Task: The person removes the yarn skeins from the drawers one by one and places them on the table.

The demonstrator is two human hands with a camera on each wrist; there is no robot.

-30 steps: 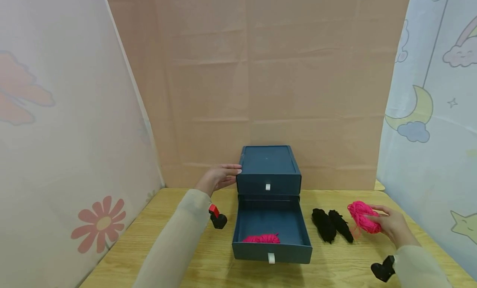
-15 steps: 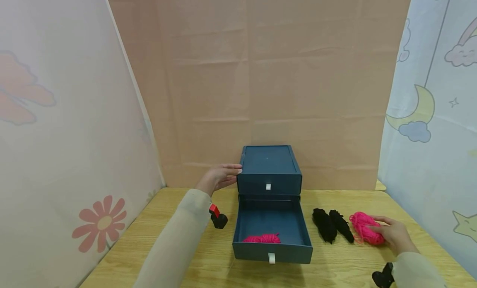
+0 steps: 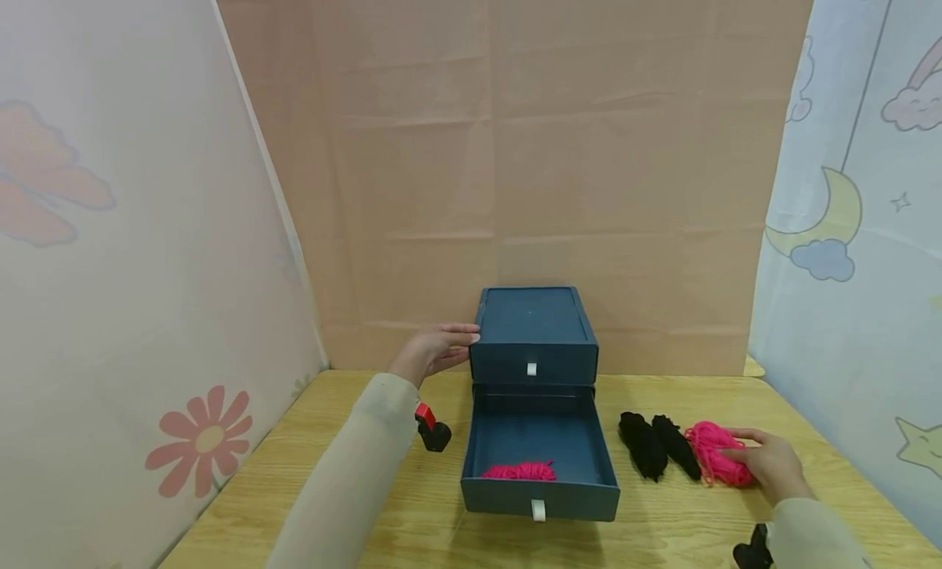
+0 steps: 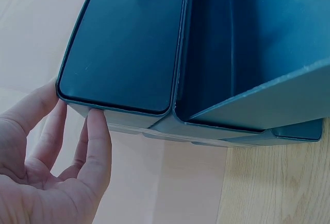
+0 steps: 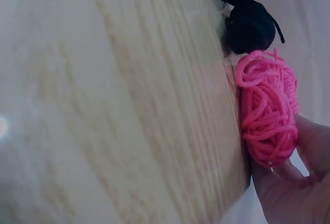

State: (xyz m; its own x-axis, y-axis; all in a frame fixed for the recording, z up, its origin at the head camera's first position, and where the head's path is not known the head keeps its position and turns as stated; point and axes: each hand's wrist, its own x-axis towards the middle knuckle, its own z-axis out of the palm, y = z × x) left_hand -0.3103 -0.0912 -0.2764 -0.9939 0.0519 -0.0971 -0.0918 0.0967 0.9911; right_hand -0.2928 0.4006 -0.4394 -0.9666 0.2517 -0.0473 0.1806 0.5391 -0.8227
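A pink yarn bundle sits on the table, right of the cabinet, with the right hand on its outer side; that hand's fingers and thumb are parted by the bundle's width and curl around it, gripping it. Just beside it lie two black yarn bundles, side by side. Farther left stands the dark blue two-drawer cabinet, its upper drawer closed and its lower drawer pulled out, a second pink bundle lying inside near the front. The left hand rests its spread, loosely bent fingers against the cabinet's upper left side, by the front corner. Behind rises a brown sheet, flanked by pale patterned sheets.
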